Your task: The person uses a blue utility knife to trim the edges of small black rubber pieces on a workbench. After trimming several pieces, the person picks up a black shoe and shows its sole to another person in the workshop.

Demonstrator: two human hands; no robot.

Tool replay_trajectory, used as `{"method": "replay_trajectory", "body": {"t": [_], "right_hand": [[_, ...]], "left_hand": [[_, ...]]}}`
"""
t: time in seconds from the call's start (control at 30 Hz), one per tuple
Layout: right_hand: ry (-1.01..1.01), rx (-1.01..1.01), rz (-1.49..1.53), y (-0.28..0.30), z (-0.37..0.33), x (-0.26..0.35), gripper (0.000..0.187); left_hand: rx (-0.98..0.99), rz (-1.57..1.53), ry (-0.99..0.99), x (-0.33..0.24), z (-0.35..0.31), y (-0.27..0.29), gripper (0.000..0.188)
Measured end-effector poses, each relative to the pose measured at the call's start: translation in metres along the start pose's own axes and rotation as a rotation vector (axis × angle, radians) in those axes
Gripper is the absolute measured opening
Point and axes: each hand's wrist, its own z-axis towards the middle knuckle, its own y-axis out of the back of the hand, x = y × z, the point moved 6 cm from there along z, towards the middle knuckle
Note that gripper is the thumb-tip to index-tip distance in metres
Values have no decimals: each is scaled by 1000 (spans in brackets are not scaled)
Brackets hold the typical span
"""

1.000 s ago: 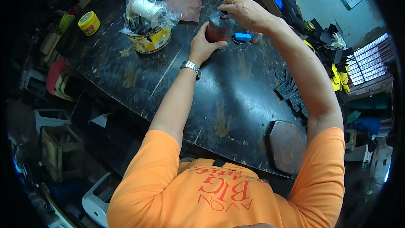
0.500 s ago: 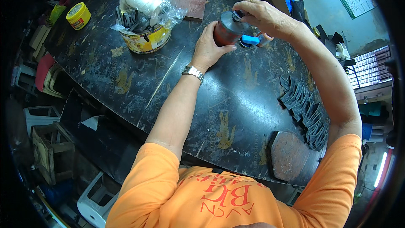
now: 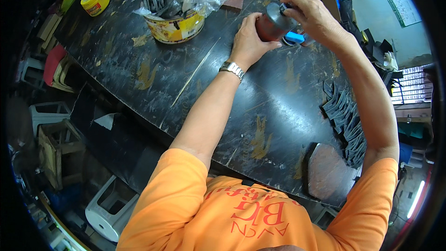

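A reddish-brown container [image 3: 268, 30] with a grey top [image 3: 278, 16] stands at the far middle of the dark table. My left hand [image 3: 248, 42], with a metal-banded watch on its wrist, wraps round the container's left side. From the right, my right hand [image 3: 316, 15] reaches over and pinches a small dark knob or cap [image 3: 284, 7] on the top. Its fingertips are partly hidden. Just right of the container, partly behind it, lies a bright blue object [image 3: 294, 36] whose kind I cannot make out.
At the back left are a yellow tub [image 3: 95, 1] and a yellow can [image 3: 177, 29] holding dark strips and a white roll in plastic. Dark strips [image 3: 344, 121] lie in a row on the right, near a stone slab [image 3: 327, 169]. Stools [image 3: 109, 211] stand beyond the left edge.
The view has shifted, so the table and its things sit further right and higher. Both hands keep their hold on the container and its knob, with little visible change in grip.
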Motion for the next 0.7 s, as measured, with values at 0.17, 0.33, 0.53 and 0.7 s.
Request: {"method": "replay_trajectory", "body": {"t": [0.17, 0.33, 0.53, 0.7], "right_hand": [[-101, -18, 15, -8, 0, -5, 20], [-128, -13, -313, -20, 15, 6, 30], [-126, -536, -199, 28, -97, 59, 43], [-317, -339, 15, 17, -238, 80, 49]], "left_hand": [[-85, 53, -64, -1, -2, -2, 84], [-17, -113, -8, 1, -3, -6, 80], [-97, 149, -56, -3, -6, 2, 87], [-39, 130, 13, -1, -1, 2, 89]]}}
